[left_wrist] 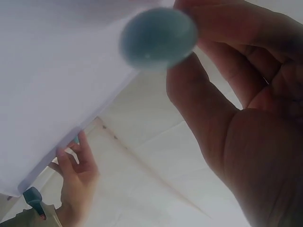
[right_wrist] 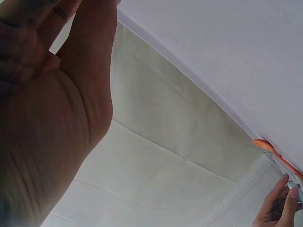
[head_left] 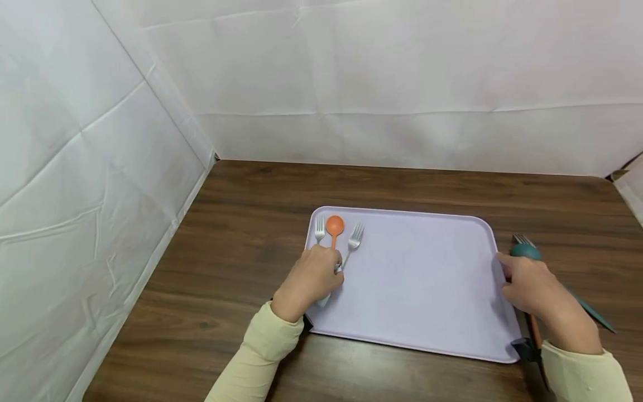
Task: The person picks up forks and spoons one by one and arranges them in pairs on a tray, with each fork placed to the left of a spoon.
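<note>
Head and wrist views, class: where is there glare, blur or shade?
Head: a pale sheen on the table in front of the tray; left wrist: a rounded bluish object blurred, the left hand dim; right wrist: the right hand darkly shaded against pale cloth.

Lilac tray (head_left: 412,279); orange spoon (head_left: 334,225); dk brn wood-grain table (head_left: 216,245); pale yel sleeves (head_left: 261,346)

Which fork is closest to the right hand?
The fork by the teal spoon, right of the tray; the other two forks flank the orange spoon, near the left hand.
</note>
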A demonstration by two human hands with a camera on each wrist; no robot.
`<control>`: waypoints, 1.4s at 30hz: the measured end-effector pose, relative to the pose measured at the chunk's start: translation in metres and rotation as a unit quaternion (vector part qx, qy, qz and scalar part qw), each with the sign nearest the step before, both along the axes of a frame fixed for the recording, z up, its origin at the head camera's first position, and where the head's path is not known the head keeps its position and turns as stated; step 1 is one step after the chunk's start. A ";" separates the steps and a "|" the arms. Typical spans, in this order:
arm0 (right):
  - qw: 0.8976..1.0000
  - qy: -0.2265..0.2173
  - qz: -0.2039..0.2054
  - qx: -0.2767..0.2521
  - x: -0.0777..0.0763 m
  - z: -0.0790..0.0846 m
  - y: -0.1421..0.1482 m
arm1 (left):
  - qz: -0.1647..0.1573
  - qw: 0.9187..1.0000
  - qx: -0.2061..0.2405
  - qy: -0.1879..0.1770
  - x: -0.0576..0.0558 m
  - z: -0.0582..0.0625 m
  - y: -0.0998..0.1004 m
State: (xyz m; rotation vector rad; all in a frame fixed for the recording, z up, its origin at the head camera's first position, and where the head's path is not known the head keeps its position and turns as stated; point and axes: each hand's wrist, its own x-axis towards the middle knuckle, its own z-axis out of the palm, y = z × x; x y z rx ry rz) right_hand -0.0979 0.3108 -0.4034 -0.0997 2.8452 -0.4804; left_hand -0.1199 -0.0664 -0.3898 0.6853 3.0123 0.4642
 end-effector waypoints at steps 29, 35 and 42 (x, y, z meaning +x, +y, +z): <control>1.000 0.007 0.005 0.006 0.000 0.000 -0.001 | 0.000 0.999 -0.043 -0.010 0.014 -0.009 0.065; 1.000 0.014 0.012 -0.008 -0.003 -0.002 -0.012 | -0.040 0.998 -0.048 -0.012 0.020 0.002 0.042; 1.000 0.013 0.011 -0.011 -0.005 0.000 -0.019 | -0.187 0.973 -0.135 0.002 0.034 0.012 0.011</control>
